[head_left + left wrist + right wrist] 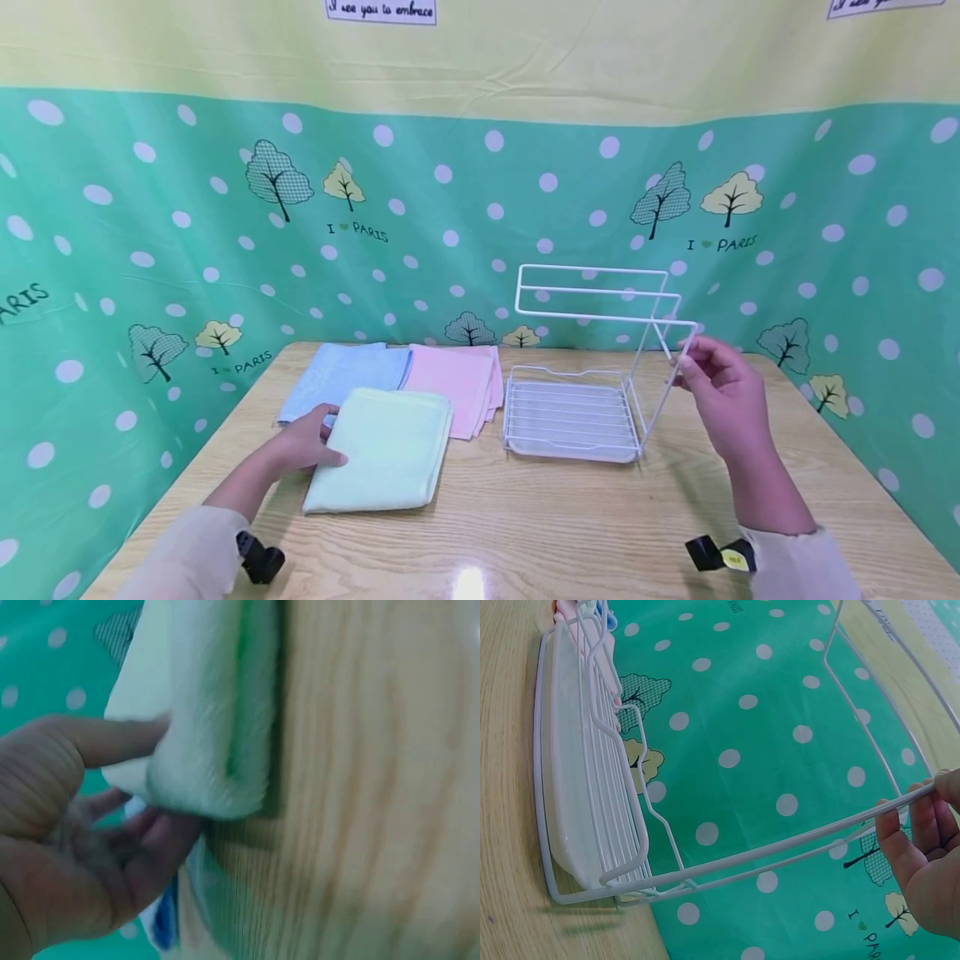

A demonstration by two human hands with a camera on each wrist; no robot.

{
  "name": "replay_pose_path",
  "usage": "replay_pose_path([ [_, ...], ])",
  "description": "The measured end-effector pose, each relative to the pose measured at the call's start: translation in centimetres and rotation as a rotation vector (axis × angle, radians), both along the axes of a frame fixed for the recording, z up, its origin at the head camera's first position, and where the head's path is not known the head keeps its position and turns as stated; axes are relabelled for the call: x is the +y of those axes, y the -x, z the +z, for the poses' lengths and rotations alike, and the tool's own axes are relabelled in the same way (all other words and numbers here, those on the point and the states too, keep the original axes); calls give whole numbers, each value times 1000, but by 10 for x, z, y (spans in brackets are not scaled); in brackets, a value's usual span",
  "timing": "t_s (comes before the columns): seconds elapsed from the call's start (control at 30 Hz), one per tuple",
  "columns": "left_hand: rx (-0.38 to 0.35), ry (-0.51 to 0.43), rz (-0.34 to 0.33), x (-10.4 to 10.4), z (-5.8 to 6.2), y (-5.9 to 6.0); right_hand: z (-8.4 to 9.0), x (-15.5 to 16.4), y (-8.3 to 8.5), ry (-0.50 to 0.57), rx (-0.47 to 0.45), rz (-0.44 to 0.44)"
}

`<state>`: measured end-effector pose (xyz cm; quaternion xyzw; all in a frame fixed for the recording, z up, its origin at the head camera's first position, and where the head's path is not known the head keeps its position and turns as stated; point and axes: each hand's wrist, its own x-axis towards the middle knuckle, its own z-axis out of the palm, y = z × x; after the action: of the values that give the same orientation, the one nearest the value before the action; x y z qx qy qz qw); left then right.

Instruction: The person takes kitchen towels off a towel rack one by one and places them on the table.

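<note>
Our left hand (303, 443) pinches the near-left corner of the folded green towel (382, 448), thumb on top, fingers (161, 836) underneath; towel lies flat on the wooden table (570, 525). Our right hand (723, 392) grips the white wire rack (592, 367) by its right upright bar. Blue towel (341, 375) and pink towel (457, 379) lie behind the green one.

Three folded towels (378, 450) left on table (570, 525), wire rack (592, 375) right of them
</note>
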<state>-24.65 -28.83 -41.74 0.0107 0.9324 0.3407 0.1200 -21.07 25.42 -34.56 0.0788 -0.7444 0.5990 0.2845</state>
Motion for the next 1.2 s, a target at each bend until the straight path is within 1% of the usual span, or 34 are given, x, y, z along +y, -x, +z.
replay_pose_path([
  [0.07,162,126,-27,8,2,-6,0,0,0,4,1,1],
  [0.13,320,207,-77,18,3,-13,1,-1,0,10,-3,3],
  [0.17,381,226,-113,23,3,-17,1,-1,0,9,-6,-1],
  [0.2,423,229,-152,29,4,-20,1,-1,-1,7,-9,-4],
  [0.23,443,228,-189,33,4,-24,1,-1,-1,1,-12,-8],
  [0.27,447,229,-223,38,4,-27,1,-1,-1,-1,-15,-8],
  [0.3,432,232,-250,42,4,-29,1,-1,-1,-4,-18,-8],
  [0.37,395,246,-284,48,3,-32,1,-1,0,-8,-23,-10],
  [0.43,363,302,-282,55,0,-35,1,0,-1,-22,-32,-18],
  [0.53,340,386,-257,63,-7,-37,0,0,-1,-37,-38,-25],
  [0.63,328,436,-227,69,-11,-39,-1,-1,-1,-49,-31,-33],
  [0.77,310,430,-224,73,-10,-39,-1,0,-1,-38,-13,-33],
  [1.0,288,440,-244,75,-9,-41,0,1,0,-20,-21,-35],
  [1.2,254,448,-286,71,-6,-45,0,1,0,-23,-25,-22],
])
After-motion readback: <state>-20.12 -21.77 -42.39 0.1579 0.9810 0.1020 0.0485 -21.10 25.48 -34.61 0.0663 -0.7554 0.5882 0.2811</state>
